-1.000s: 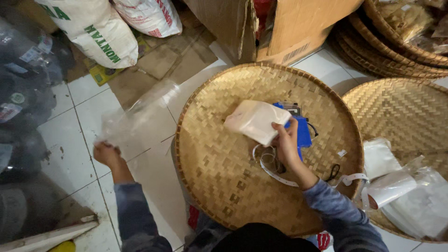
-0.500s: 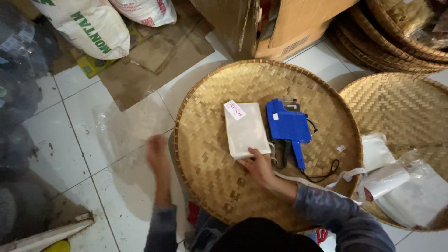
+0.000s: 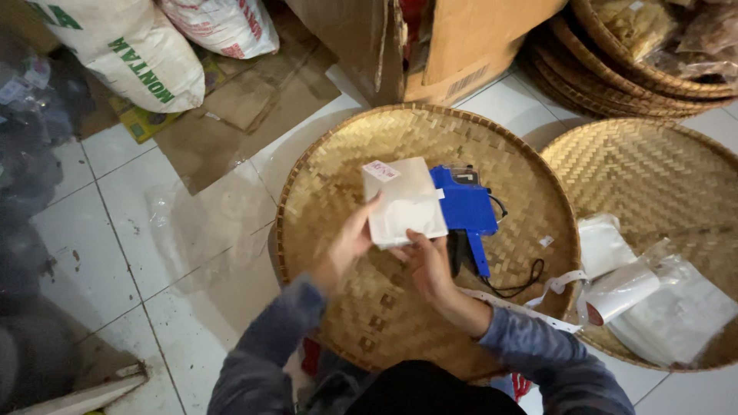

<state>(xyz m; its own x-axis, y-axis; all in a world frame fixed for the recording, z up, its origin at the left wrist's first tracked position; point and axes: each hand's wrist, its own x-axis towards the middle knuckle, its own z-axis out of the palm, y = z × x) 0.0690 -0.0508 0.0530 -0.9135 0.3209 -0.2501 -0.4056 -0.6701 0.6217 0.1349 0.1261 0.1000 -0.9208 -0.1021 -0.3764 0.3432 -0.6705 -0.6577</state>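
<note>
Left hand (image 3: 350, 244) pinches the white packet's (image 3: 404, 201) left edge, right hand (image 3: 427, 261) grips its bottom edge, so it sits tilted between both above the round woven tray (image 3: 338, 161), blue label gun (image 3: 467, 209) just right.

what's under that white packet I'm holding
Under the white packet, a blue label gun lies on the woven bamboo tray. The packet covers the gun's left edge.
</note>
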